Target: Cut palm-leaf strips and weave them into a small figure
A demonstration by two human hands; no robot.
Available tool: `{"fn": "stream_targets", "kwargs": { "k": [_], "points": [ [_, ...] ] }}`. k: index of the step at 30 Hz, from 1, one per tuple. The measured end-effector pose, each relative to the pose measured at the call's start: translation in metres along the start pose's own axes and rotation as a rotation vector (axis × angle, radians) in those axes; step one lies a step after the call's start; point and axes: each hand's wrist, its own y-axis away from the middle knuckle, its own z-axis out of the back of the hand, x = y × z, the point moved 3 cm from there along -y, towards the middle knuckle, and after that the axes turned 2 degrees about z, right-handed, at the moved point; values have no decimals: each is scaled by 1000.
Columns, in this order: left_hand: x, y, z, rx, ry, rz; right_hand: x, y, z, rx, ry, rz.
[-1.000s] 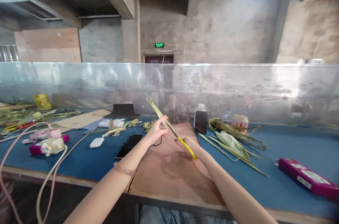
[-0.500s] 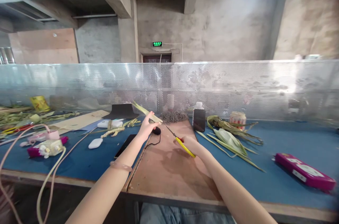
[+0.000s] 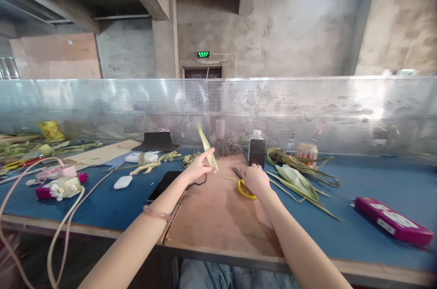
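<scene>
My left hand point(image 3: 198, 167) pinches a pale green corn husk strip point(image 3: 209, 149) near its lower end. The strip stands nearly upright above the brown board, its pointed tip up. To the right, my right hand point(image 3: 255, 179) is closed over yellow-handled scissors point(image 3: 245, 192) low above the board. Their dark blades point to the far left, and the fingers hide the middle part. A short pale cut piece point(image 3: 229, 178) lies on the board between my hands. Beyond it rests a heap of grey cord point(image 3: 228, 148).
Right of the board lie husk leaves point(image 3: 297, 182), near an upright black phone point(image 3: 256, 151). A magenta box point(image 3: 392, 221) is farther right. On the left are a dark tablet-like slab point(image 3: 165, 185), a white case point(image 3: 123, 182) and cables point(image 3: 54, 239). A perforated metal screen point(image 3: 307, 111) stands behind.
My left hand has moved right and turned the husk strip more upright. My right hand has shifted right with the scissors, away from the strip. The short piece now shows on the board.
</scene>
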Motion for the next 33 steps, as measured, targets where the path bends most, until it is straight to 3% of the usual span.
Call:
{"fn": "stream_targets", "kwargs": {
  "k": [2,4,10,17,24,33],
  "points": [
    [-6,3,-8,92,-21,3,12,0,5,-90,-129,81],
    [-11,7,-15,178,-68,6,23,1,5,-93,-311,160],
    [-20,12,-30,298,-152,-66,30,1,-11,8,-664,213],
    [-20,10,-31,363,-78,-73,27,-3,-16,141,-978,250],
    [-20,9,-29,258,-77,-26,27,-4,-14,67,-1090,173],
    [-22,10,-35,159,-50,-49,29,-5,-20,47,-1031,224]
  ]
}}
